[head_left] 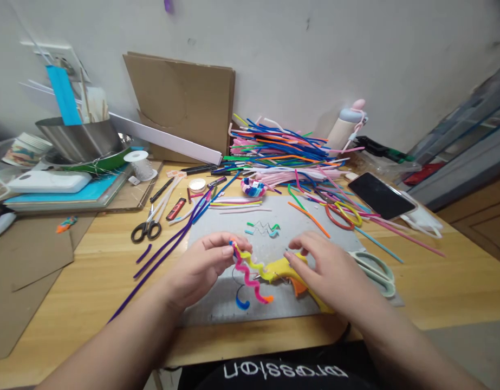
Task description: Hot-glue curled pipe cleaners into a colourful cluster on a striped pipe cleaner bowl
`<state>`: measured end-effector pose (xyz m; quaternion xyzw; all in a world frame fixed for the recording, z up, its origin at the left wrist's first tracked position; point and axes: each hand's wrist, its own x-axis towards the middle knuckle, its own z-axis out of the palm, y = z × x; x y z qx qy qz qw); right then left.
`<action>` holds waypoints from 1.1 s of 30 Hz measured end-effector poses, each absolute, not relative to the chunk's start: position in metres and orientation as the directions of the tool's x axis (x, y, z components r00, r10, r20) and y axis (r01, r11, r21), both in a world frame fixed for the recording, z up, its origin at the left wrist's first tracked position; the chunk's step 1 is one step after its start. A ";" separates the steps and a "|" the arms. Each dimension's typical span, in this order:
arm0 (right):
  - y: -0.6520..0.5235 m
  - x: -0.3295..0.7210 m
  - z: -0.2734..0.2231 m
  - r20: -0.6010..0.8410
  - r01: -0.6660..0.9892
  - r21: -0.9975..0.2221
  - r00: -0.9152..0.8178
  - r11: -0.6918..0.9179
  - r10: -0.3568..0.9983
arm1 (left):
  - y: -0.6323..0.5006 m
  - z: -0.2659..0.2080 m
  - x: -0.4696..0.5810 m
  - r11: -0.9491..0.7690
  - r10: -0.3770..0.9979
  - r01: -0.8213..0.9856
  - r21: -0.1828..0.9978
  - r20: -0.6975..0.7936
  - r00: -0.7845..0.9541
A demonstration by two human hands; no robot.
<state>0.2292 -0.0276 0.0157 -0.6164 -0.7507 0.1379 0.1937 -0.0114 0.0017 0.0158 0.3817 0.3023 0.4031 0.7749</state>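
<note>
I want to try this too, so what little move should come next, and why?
Maybe lift the left hand a little, so the wavy yellow strip moves clear of the front end of the yellow glue gun. In this view the strip's lower end overlaps it, and I can't tell whether they touch.

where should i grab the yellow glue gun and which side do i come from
Best by its handle, with the right hand coming in from the right: the yellow glue gun lies on the gray mat with its nozzle pointing left and the handle slanting toward the near right, so that side likely keeps fingers clear of the nozzle.
</note>
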 end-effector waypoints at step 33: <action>-0.049 0.259 -0.006 -0.213 -0.546 -0.764 -0.289 -0.343 0.933 | 0.003 0.013 -0.004 0.443 0.895 -0.490 0.751 -0.338 0.291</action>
